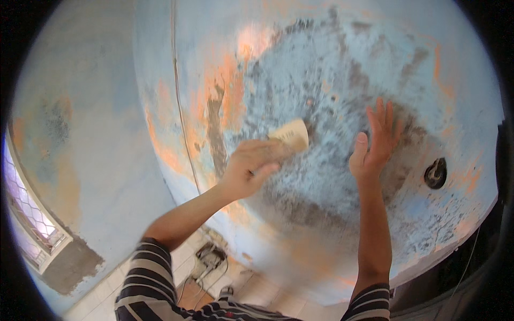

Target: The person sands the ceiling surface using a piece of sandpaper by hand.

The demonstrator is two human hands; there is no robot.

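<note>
A folded sheet of sandpaper (296,134), pale on its back and bearing print, lies flat against the wall (321,76). My left hand (251,166) presses on it, fingers stretched over its lower left part. Blue paint, grey patches and orange areas mottle the wall around it. To the right, my right hand (373,146) rests on the wall beside a grey bare patch (401,168). Its fingers point up, the thumb stands apart, and it holds nothing.
A thin cable (176,84) runs down the wall at the left. An electrical box hole (435,173) with wires is at the right. A grilled window (32,208) is at the far left. On the tiled floor (245,285) lies a dark device (211,254) with cords.
</note>
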